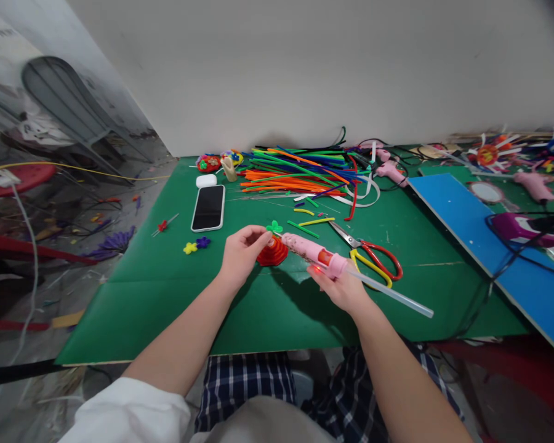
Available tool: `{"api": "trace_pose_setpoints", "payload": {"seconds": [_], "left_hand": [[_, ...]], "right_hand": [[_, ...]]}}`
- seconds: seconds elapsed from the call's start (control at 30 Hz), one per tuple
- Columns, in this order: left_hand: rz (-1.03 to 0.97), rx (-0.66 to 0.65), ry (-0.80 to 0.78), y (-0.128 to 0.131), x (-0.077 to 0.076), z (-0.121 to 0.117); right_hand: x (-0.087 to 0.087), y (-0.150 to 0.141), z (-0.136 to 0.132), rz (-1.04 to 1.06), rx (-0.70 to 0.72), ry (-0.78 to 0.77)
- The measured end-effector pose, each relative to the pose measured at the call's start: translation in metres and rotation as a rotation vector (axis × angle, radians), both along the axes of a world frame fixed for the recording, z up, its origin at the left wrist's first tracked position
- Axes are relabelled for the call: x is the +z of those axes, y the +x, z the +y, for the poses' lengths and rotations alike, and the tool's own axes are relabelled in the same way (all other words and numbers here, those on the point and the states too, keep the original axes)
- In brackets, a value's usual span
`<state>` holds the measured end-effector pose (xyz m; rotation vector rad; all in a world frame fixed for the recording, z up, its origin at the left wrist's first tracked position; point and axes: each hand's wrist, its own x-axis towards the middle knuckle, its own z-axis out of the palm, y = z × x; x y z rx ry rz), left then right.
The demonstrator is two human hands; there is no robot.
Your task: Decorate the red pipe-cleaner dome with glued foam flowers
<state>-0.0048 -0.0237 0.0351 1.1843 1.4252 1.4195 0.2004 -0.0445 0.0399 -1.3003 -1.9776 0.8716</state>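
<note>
My left hand [242, 255] is closed at the fingertips on a red coiled pipe-cleaner piece [273, 253], shaped like a ribbed disc or cone. A green pipe-cleaner flower [274, 227] shows just above it, at my fingertips; whether the two are joined I cannot tell. My right hand [339, 289] grips a pink hot glue gun [307, 247], its nozzle pointing left, close to the flower and the red coil. A red light glows by my fingers. From the gun's back end sticks out a long translucent glue stick [392, 292].
Scissors [367, 252] with red and yellow handles lie right of the glue gun. Behind are a heap of pipe cleaners [300, 169] and a phone [208, 208]. Small yellow [190, 248] and purple flowers [203, 242] lie at left. A blue board [484, 240] and cables occupy the right.
</note>
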Motion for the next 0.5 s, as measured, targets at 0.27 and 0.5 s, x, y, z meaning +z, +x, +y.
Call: {"api": "trace_pose_setpoints", "payload": {"seconds": [0.27, 0.5], "left_hand": [[-0.046, -0.016, 0.012, -0.001, 0.0, 0.0], [-0.045, -0.03, -0.003, -0.001, 0.0, -0.001]], "right_hand": [[0.006, 0.001, 0.001, -0.005, 0.024, -0.027], [-0.008, -0.001, 0.003, 0.092, -0.129, -0.006]]}}
